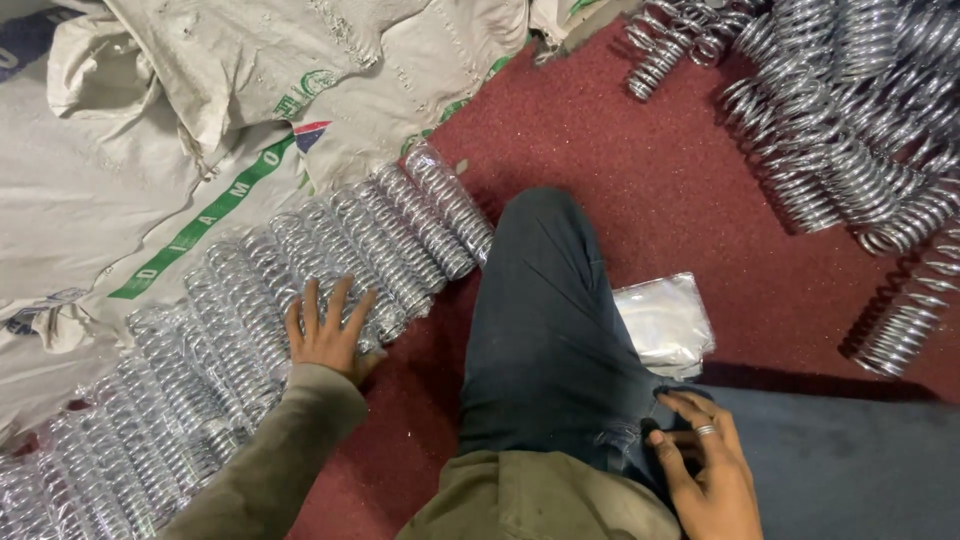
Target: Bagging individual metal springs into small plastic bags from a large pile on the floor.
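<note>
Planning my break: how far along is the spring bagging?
Done: a row of plastic-wrapped springs lies by the sacks. In hand: left hand rests flat on that row; right hand on the knee. Left: a loose pile of bare springs, plus empty bags.

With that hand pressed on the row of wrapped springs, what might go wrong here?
The left hand lies flat, fingers spread, on the row of wrapped springs. They are round and lie side by side, so a push might roll them out of line. The plastic wrap looks slick, so the palm may slip. The loose pile of bare springs lies tangled, so pulling one out might drag others. The right hand rests on the knee.
</note>
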